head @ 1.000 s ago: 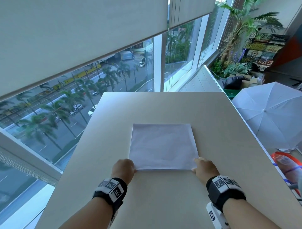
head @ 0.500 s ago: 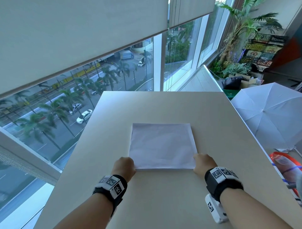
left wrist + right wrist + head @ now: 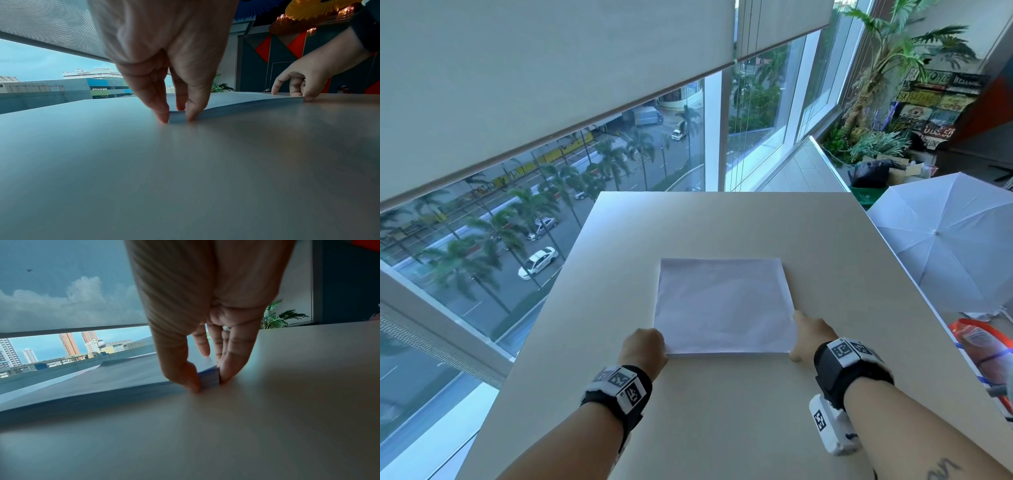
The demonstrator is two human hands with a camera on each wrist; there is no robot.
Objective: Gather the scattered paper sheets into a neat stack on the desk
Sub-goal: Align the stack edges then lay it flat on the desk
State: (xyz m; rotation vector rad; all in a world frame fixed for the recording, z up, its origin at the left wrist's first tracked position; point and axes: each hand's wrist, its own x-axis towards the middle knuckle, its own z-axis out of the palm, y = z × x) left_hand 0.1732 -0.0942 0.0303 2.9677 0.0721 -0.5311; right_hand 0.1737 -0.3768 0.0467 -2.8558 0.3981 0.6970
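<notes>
A squared stack of white paper sheets [image 3: 722,308] lies flat in the middle of the beige desk [image 3: 722,421]. My left hand [image 3: 662,346] is at its near left corner. In the left wrist view its thumb and a finger [image 3: 162,116] pinch that corner of the paper stack [image 3: 246,101] from two sides, tips down on the desk. My right hand [image 3: 795,337] is at the near right corner. There the thumb [image 3: 185,379] presses the stack's [image 3: 92,386] near edge and the other fingers press its right edge.
The desk's left edge runs along a floor-to-ceiling window [image 3: 551,222]. An open white umbrella [image 3: 945,246] and an orange-and-white object [image 3: 986,356] lie off the right edge. Plants [image 3: 876,144] and boxes stand beyond the far right corner.
My right hand has slid a little forward along the stack's right edge. The left hand stays at its corner, and the stack has not visibly shifted.
</notes>
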